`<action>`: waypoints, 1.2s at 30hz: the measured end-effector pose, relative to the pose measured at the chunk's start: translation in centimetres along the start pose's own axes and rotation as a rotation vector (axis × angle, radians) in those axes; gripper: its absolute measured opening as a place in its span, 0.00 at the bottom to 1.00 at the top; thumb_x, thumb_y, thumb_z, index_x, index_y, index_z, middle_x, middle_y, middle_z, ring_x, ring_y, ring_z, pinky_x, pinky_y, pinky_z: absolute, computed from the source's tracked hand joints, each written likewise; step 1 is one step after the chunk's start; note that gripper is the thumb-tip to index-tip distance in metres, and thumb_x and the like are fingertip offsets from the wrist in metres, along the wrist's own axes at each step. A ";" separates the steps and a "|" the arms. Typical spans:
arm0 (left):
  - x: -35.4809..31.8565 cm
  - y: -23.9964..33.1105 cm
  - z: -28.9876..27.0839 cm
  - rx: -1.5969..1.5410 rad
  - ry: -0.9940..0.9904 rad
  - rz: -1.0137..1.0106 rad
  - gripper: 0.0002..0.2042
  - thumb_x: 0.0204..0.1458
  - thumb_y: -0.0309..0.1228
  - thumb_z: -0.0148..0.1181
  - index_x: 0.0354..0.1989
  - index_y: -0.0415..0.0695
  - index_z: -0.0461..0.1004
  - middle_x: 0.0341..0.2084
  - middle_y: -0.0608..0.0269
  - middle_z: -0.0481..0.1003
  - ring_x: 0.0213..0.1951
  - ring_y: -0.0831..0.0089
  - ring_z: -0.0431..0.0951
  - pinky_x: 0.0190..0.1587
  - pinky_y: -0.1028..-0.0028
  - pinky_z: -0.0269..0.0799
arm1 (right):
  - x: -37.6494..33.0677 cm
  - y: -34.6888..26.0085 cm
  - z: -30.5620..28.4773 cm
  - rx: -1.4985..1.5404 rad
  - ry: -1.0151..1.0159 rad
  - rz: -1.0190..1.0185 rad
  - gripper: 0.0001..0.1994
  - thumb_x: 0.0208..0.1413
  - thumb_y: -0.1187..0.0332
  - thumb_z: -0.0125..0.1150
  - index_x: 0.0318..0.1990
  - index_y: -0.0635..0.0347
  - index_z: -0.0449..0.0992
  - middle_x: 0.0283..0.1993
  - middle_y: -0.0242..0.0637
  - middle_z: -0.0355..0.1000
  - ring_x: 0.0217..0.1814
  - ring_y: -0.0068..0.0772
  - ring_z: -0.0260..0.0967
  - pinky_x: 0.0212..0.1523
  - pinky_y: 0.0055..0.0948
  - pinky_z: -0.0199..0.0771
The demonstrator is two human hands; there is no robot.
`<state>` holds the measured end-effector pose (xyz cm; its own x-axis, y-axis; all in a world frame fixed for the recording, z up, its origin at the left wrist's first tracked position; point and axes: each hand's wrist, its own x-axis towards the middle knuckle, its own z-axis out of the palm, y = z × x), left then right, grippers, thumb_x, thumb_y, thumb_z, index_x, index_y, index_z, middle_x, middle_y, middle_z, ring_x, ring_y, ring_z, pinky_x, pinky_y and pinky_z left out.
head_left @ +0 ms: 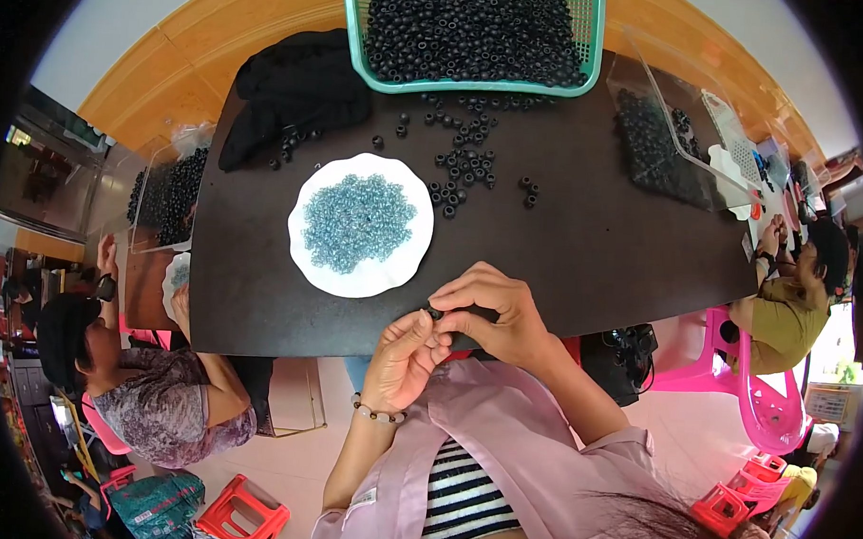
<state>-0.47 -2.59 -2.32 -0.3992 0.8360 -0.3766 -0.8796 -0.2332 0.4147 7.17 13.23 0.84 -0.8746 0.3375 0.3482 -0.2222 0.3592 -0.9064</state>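
Right hand (501, 315) clamps a bead (436, 313) (likely light, hard, slippery; best held by its sides); left hand's (402, 362) grip, I cannot tell.

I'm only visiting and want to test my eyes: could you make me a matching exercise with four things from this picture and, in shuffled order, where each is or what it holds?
Things
1. white scalloped plate
2. green basket
3. black cloth
4. beaded bracelet

Places and states
A. bunched on the dark table, to the basket's left
B. around the wrist of the left hand
C. holding pale blue beads
D. filled with black beads

Right pairs: 1-C, 2-D, 3-A, 4-B
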 end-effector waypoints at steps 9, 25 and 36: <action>-0.5 -0.4 1.1 0.314 0.144 0.233 0.11 0.55 0.34 0.59 0.38 0.37 0.77 0.26 0.60 0.78 0.28 0.78 0.78 0.31 0.81 0.75 | -0.6 0.1 0.6 0.077 0.056 0.106 0.06 0.44 0.77 0.67 0.32 0.60 0.80 0.32 0.34 0.78 0.33 0.25 0.70 0.37 0.25 0.69; -1.3 0.9 -0.1 0.229 0.336 0.460 0.11 0.56 0.34 0.59 0.38 0.37 0.77 0.32 0.59 0.78 0.26 0.80 0.75 0.30 0.80 0.71 | 1.5 0.0 -1.0 -0.175 0.206 0.191 0.04 0.49 0.80 0.59 0.33 0.63 0.77 0.34 0.34 0.74 0.35 0.25 0.70 0.39 0.23 0.69; -2.1 0.9 -0.7 0.154 0.239 0.374 0.12 0.57 0.33 0.56 0.43 0.36 0.75 0.35 0.59 0.78 0.28 0.81 0.75 0.32 0.81 0.70 | 4.1 3.4 -0.3 -0.731 0.065 -0.083 0.06 0.46 0.76 0.62 0.33 0.58 0.78 0.37 0.33 0.73 0.40 0.37 0.66 0.39 0.31 0.69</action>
<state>-0.61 -4.90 -1.69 -0.7461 0.5661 -0.3504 -0.6221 -0.4052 0.6699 2.97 16.09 -0.70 -0.8352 0.3264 0.4426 0.0768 0.8662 -0.4938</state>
